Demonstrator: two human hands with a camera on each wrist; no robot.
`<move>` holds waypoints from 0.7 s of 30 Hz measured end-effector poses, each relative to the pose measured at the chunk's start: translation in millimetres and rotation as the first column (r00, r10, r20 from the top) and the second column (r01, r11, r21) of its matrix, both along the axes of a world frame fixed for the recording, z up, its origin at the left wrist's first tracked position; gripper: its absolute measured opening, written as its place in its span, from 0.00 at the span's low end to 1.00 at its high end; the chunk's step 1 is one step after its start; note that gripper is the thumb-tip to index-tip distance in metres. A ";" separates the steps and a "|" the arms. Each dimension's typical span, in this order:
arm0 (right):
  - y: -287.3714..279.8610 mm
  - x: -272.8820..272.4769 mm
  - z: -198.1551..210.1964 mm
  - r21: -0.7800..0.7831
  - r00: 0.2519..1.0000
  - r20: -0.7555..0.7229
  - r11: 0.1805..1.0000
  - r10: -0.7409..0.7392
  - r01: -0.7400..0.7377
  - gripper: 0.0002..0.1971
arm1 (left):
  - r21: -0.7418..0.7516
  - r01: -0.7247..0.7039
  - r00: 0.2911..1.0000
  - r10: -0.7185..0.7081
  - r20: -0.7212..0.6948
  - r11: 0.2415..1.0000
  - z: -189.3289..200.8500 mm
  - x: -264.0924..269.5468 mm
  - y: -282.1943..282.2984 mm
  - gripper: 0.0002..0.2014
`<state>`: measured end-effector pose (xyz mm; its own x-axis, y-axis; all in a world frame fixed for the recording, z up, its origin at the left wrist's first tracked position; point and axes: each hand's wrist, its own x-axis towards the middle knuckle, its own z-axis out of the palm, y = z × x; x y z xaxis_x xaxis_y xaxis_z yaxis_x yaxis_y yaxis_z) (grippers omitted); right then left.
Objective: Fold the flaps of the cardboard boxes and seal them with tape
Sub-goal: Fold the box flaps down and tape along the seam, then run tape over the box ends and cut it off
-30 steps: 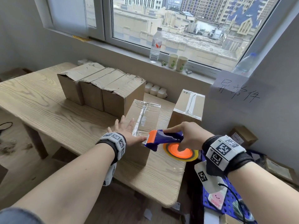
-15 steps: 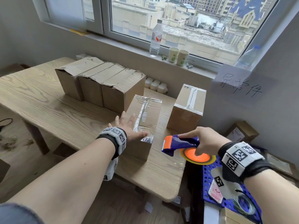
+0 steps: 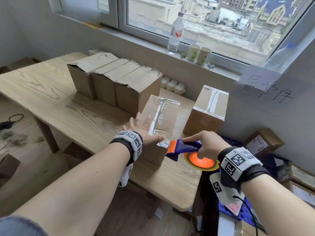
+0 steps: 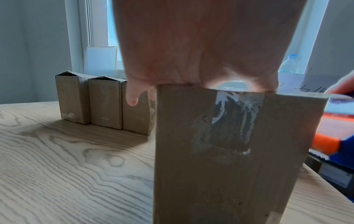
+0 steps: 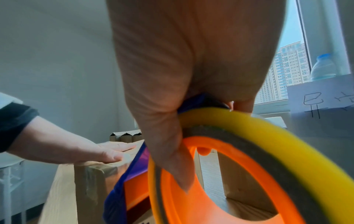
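Note:
A cardboard box [image 3: 167,116] with clear tape along its top seam stands near the table's front edge. My left hand [image 3: 144,129] lies flat on its top left side, fingers straight. The left wrist view shows that palm [image 4: 191,45] above the box's front face [image 4: 191,166], where a tape end [image 4: 233,118] hangs down. My right hand [image 3: 208,142] grips a blue and orange tape dispenser [image 3: 184,148] with a yellow roll [image 5: 268,136], right beside the box's near right corner. A sealed box [image 3: 208,109] stands further right. Three boxes [image 3: 115,82] with untaped folded tops stand in a row behind.
The wooden table [image 3: 68,106] ends just right of the dispenser, with a blue crate [image 3: 242,206] and more boxes [image 3: 262,143] on the floor there. A water bottle [image 3: 175,31] and two paper cups [image 3: 198,53] stand on the window sill.
The dispenser came off the box's near edge, swung right, and now sits close by the near right corner again. My left hand stayed flat on the box top.

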<state>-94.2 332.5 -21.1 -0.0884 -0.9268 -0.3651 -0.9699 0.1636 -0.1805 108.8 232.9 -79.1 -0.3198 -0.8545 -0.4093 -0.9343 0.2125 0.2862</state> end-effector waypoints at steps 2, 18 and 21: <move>0.1 -0.6 -3.0 0.011 0.999 0.027 0.999 -0.035 0.035 0.38 | -0.001 0.000 1.000 0.000 0.003 1.000 0.7 -0.4 -0.2 0.51; 8.2 -7.6 -5.5 0.190 0.982 0.100 0.972 -0.158 0.137 0.28 | -0.014 -0.004 1.000 0.004 -0.009 1.000 -2.9 -0.2 -3.0 0.51; 13.0 -7.6 -8.8 0.193 0.986 0.042 0.969 -0.163 0.152 0.29 | -0.011 0.007 1.000 -0.007 -0.009 1.000 -3.7 -0.1 -5.8 0.52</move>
